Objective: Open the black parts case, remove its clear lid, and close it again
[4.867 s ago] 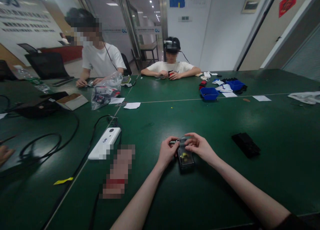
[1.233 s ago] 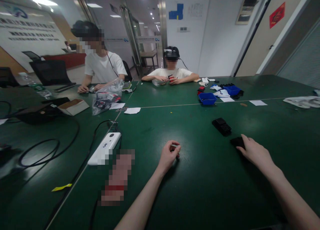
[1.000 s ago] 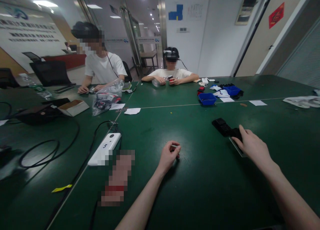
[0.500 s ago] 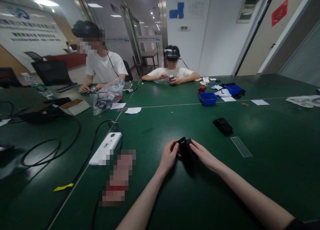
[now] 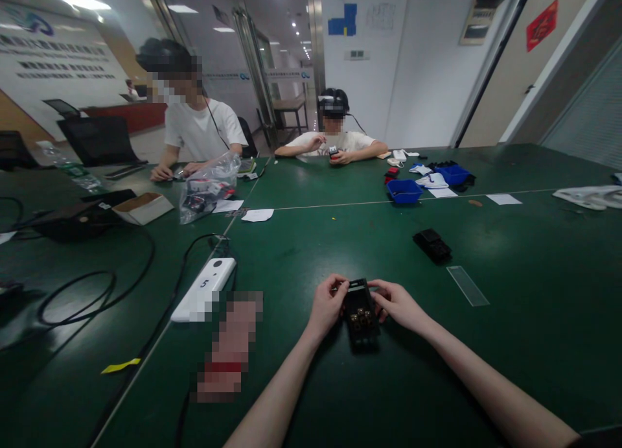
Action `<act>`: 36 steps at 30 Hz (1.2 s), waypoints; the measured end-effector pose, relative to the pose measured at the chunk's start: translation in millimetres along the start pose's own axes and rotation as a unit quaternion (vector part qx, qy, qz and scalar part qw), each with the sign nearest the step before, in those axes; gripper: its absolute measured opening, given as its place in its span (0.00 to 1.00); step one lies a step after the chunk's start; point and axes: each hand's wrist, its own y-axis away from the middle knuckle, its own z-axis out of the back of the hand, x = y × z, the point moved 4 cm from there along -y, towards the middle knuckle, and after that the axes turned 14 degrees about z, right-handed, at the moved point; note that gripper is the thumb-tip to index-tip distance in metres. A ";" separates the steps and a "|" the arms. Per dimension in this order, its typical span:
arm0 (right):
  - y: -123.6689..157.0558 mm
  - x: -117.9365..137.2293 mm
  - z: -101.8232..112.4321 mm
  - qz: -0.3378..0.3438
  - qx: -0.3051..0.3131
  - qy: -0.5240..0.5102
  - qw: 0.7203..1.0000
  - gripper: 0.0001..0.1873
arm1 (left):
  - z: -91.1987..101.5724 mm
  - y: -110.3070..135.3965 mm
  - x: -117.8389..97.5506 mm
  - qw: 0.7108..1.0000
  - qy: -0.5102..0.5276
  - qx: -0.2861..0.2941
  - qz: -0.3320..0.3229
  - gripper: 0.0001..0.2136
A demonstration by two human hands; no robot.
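Between my hands, low over the green table (image 5: 301, 260), is a small black open box-like housing (image 5: 358, 299) with several brass-coloured round parts (image 5: 362, 318) at its near end. My left hand (image 5: 330, 305) pinches its left edge between thumb and fingers. On the opposite side my right hand (image 5: 397, 304) has its fingers closed at the right edge. A similar black piece (image 5: 431, 246) lies beyond my right hand, and nearer to me is a clear rectangular strip (image 5: 467, 286).
To the left are a white power bank marked 5 (image 5: 204, 291), a blurred-out reddish item (image 5: 236, 344) and black cables (image 5: 87, 315). Farther off lie a clear plastic bag (image 5: 208, 192), an open carton (image 5: 143, 208) and a blue tray (image 5: 404, 192). Two people sit across the table.
The black housing has turned from edge-on to face me, so the brass-coloured parts inside now show. My right hand has shifted from its top to its right side.
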 end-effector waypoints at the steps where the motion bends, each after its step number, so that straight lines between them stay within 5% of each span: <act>1: 0.3 0.8 1.3 0.004 0.001 0.020 1.000 0.21 | 0.1 -0.3 0.1 1.000 -0.006 -0.002 -0.001 0.11; 5: 1.4 9.8 17.7 0.045 -0.030 0.174 0.983 0.18 | 0.6 -1.5 0.9 1.000 -0.019 -0.009 0.002 0.11; 9: 8.1 24.7 59.2 0.074 -0.142 0.404 0.900 0.16 | 1.0 -1.1 0.5 1.000 -0.021 -0.012 0.003 0.11; 14: 29.1 26.5 119.0 -0.066 -0.247 0.567 0.783 0.16 | 1.3 -0.3 0.1 1.000 -0.017 -0.012 0.008 0.11; 18: 44.3 14.9 141.4 -0.188 -0.215 0.633 0.720 0.19 | 1.6 -0.2 -0.5 1.000 -0.022 -0.012 0.009 0.11; 23: 47.4 -2.0 132.7 -0.262 -0.141 0.610 0.735 0.19 | 1.8 -0.1 -0.5 1.000 -0.026 -0.014 0.010 0.12; 30: 16.9 10.6 65.6 -0.110 -0.035 0.641 0.759 0.17 | 1.4 -2.0 2.2 1.000 -0.019 -0.008 0.013 0.12; 36: -4.7 27.4 31.9 0.000 0.018 0.500 0.866 0.18 | 0.4 -2.6 3.3 1.000 -0.022 -0.011 0.014 0.11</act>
